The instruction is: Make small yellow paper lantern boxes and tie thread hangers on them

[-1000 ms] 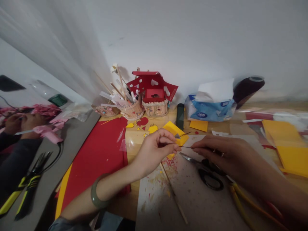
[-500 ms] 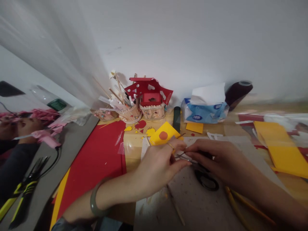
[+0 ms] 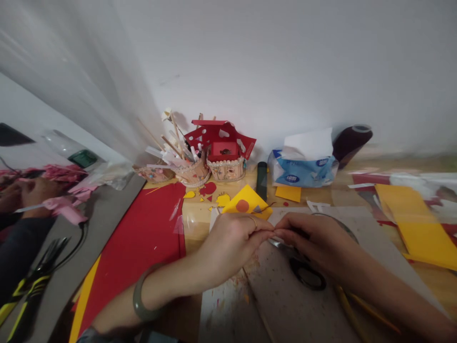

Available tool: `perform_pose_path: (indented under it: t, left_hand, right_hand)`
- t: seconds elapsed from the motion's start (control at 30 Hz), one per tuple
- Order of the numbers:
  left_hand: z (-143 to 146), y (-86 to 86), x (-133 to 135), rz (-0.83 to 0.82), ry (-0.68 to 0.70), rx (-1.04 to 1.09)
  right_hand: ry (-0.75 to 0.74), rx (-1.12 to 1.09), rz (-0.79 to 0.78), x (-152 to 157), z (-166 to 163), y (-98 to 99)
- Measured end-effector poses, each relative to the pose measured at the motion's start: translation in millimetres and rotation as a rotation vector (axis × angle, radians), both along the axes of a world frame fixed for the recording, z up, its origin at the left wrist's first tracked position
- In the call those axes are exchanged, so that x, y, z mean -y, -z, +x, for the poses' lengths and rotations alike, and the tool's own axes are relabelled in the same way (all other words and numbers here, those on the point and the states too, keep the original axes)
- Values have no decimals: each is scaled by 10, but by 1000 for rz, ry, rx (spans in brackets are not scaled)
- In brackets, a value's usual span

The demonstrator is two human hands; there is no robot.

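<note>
My left hand (image 3: 237,243), with a ring and a green bangle, has its thumb and index finger pinched together. Its fingertips meet those of my right hand (image 3: 314,233), which is pinched too. Between them is a thin dark cord (image 3: 263,208), mostly hidden; one end shows over a yellow card (image 3: 246,196) with an orange dot, and a dark curve appears behind my right hand. Black-handled scissors (image 3: 307,276) lie on the grey board (image 3: 285,305) under my right hand, their blades partly covered. A thin stick (image 3: 257,300) lies left of them.
Behind stand a red cut-out box (image 3: 223,147), a pot of sticks (image 3: 193,171), a dark green tube (image 3: 262,181) and a tissue pack (image 3: 303,166). Red paper (image 3: 143,238) lies left, yellow paper (image 3: 417,224) right. Another person's hands (image 3: 32,193), a pink glue gun (image 3: 66,209) and pliers (image 3: 39,281) are far left.
My hands have come together, fingertip to fingertip; my left fingers, spread before, are now pinched. The strand visible between the hands is now covered. A dark curve shows behind my right hand.
</note>
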State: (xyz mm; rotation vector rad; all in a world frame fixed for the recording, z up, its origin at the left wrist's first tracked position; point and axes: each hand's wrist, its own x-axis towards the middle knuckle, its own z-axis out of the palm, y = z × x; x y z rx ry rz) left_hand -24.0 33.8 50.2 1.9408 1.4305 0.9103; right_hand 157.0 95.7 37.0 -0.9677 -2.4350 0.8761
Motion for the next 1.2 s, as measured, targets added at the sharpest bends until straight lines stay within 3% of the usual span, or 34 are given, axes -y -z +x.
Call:
perform_pose_path:
  t: [0.17,0.3,0.37,0.5,0.6,0.77,1.2]
  left_hand:
    - [-35,7,-34,-45,29,46]
    - [-18,30,-48,-118,-43,116]
    - [-5,34,-61,-200,-87,176]
    - [10,22,-95,-325,-155,292]
    - [17,2,-113,-353,-168,346]
    - [22,-25,-121,-393,-150,465]
    - [4,-44,-114,-403,-101,460]
  right_hand:
    - [15,-33,-99,2,21,42]
    - [42,-62,-159,-7,17,49]
    - [144,-125,-85,2,23,16]
    - [373,-273,305,63,64,-65]
    - [253,-267,481,117,66,-57]
    - [10,-225,430,118,-13,34]
    - [-2,-365,465,97,-38,33]
